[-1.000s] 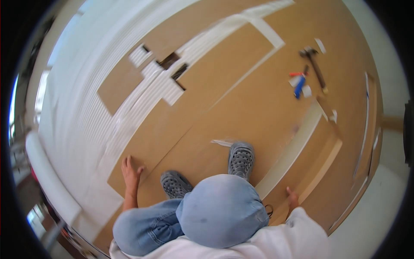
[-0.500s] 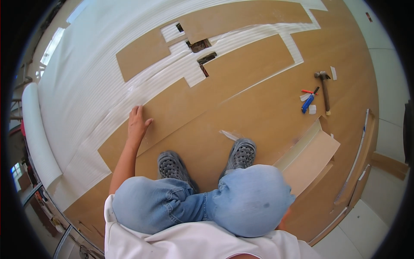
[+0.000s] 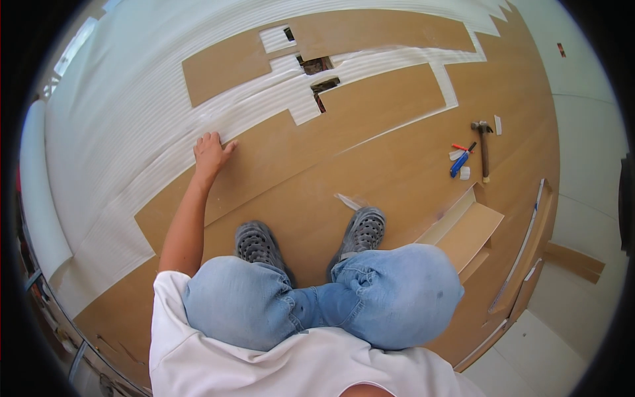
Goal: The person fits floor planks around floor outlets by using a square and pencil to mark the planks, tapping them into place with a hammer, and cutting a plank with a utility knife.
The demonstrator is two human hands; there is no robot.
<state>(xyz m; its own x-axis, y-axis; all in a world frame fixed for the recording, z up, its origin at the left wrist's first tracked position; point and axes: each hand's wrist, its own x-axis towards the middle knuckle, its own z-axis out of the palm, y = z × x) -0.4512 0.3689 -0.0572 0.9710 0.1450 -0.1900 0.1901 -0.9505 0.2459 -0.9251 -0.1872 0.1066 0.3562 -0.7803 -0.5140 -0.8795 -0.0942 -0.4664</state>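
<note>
My left hand (image 3: 213,155) rests at the far edge of a long brown plank (image 3: 264,145), thumb apart from the fingers and nothing visible in its grasp. The plank lies beside other brown boards (image 3: 377,96), its far edge along a ribbed white sheet (image 3: 165,152). My right hand is out of view, past my right knee. Both feet stand on the brown surface in grey clogs (image 3: 258,246).
A hammer (image 3: 484,152) and a blue utility knife (image 3: 460,164) lie to the right. Nearer are a long brown piece with raised sides (image 3: 463,231) and thin strips (image 3: 522,248). Dark rectangular cut-outs (image 3: 316,65) open among the far boards. A white roll (image 3: 43,192) borders the left.
My left hand has slid slightly farther out along the plank's far edge. My view has shifted a little. The small part of my right hand beside my right knee has gone from view.
</note>
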